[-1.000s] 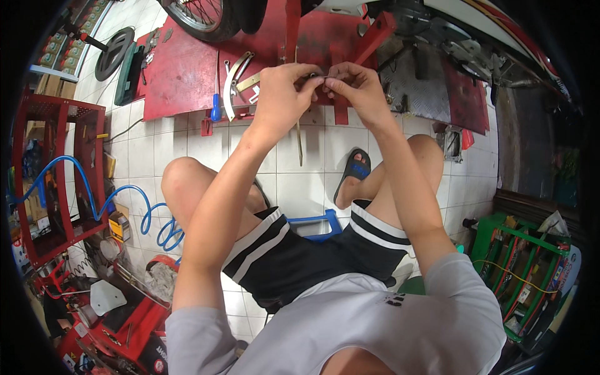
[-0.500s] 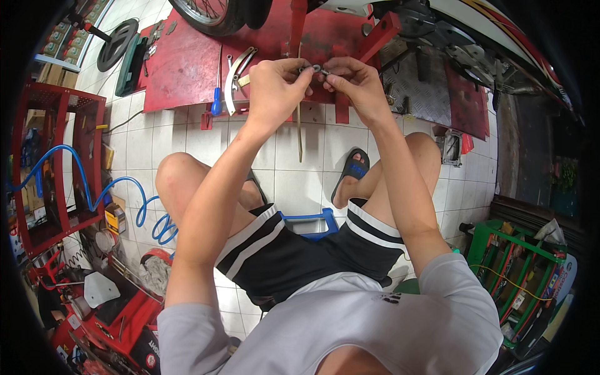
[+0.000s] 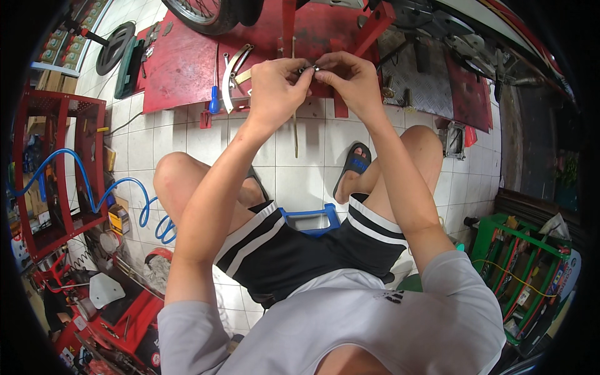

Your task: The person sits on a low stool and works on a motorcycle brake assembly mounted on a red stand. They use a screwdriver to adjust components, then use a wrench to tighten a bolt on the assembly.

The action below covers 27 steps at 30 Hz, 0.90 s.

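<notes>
two hands: left hand (image 3: 277, 84) and right hand (image 3: 350, 78) both pinch one small metal part (image 3: 310, 68), at 12 o'clock.
risk: loose pinch, part drops onto red ramp (image 3: 181, 69).

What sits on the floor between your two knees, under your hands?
In the head view, between the left knee and right knee: bare white tile, a thin metal rod, and a dark sandal.
</notes>
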Tool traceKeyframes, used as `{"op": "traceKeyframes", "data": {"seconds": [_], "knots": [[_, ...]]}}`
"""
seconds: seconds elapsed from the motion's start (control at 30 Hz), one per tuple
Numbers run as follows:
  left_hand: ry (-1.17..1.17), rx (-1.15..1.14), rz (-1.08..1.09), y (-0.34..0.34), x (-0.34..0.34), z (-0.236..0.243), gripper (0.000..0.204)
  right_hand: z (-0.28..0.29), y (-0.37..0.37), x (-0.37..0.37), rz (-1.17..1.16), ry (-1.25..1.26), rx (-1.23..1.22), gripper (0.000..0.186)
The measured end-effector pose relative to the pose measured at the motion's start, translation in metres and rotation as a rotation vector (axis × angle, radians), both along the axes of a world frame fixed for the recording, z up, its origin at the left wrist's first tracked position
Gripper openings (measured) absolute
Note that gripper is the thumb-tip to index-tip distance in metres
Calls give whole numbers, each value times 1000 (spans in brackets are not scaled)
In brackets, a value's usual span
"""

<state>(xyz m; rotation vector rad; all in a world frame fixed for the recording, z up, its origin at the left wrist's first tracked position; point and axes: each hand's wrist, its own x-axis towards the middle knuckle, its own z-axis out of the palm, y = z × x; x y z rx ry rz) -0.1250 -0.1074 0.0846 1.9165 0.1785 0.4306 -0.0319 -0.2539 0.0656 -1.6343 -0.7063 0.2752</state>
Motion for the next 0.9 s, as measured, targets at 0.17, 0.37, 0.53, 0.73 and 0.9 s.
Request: {"op": "traceKeyframes", "data": {"seconds": [0.17, 0.37, 0.53, 0.73, 0.9], "knots": [[50, -143, -71, 1, 3, -4, 18, 1, -3, 3, 62, 111, 73, 17], [77, -171, -97, 5, 6, 2, 22, 1, -12, 9, 120, 289, 148, 17], [127, -156, -81, 8, 6, -9, 25, 2, -12, 8, 150, 399, 185, 20], [290, -297, -17, 33, 10, -20, 31, -14, -12, 15, 152, 553, 136, 16], [556, -166, 118, 33, 16, -37, 32, -54, 0, 20, 30, 692, 40, 16]]}}
